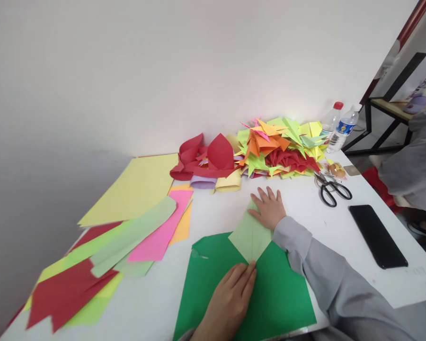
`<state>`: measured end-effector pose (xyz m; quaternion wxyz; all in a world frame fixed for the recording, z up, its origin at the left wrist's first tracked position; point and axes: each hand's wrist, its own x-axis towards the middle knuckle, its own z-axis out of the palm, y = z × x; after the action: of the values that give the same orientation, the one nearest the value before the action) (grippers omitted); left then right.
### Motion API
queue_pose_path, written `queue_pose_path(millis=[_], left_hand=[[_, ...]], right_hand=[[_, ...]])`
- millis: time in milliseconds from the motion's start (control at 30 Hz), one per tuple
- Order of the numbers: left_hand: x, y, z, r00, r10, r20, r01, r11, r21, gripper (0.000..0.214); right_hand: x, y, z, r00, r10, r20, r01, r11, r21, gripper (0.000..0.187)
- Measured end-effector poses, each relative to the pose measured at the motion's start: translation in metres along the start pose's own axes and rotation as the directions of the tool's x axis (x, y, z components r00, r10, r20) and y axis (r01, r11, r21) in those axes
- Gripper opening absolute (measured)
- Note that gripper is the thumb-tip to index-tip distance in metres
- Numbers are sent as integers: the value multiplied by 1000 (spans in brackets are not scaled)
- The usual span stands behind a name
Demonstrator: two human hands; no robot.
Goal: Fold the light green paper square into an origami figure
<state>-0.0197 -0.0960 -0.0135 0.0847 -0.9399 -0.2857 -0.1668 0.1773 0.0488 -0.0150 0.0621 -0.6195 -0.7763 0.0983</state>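
A light green folded paper [249,235] lies on a dark green sheet [277,293] on the white table [152,303]. My left hand [230,296] rests flat on the dark green sheet, fingertips at the folded paper's near corner. My right hand [269,208], in a grey sleeve, lies flat with fingers spread on the folded paper's far right edge. Neither hand grips anything.
Loose coloured sheets [128,222] spread at the left. A heap of folded paper shapes [270,149] and red curled pieces [206,161] sit at the back. Scissors [331,188], a black phone [377,235] and two bottles [341,125] lie right. Another person in grey [417,161] sits at far right.
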Motion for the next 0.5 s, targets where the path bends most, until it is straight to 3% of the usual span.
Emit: queue_pose_path(millis=[167,267,367,500], left_hand=[[-1,3,-1,996,-30,-82,25,998,-59,40],[0,0,-5,990,-57,-131,33,983,-181,35],[6,-12,-8,983,-110,-148,65,957,-283,29],[22,-37,1,987,-133,-91,110,968,-227,43]], right_hand=[[0,0,0,1000,-9,-11,9,1000,4,63],[0,0,-1,1000,-2,-6,2,1000,4,63],[1,-1,0,1000,-2,-1,2,1000,5,63],[1,-1,1,1000,-5,-14,5,1000,1,63]])
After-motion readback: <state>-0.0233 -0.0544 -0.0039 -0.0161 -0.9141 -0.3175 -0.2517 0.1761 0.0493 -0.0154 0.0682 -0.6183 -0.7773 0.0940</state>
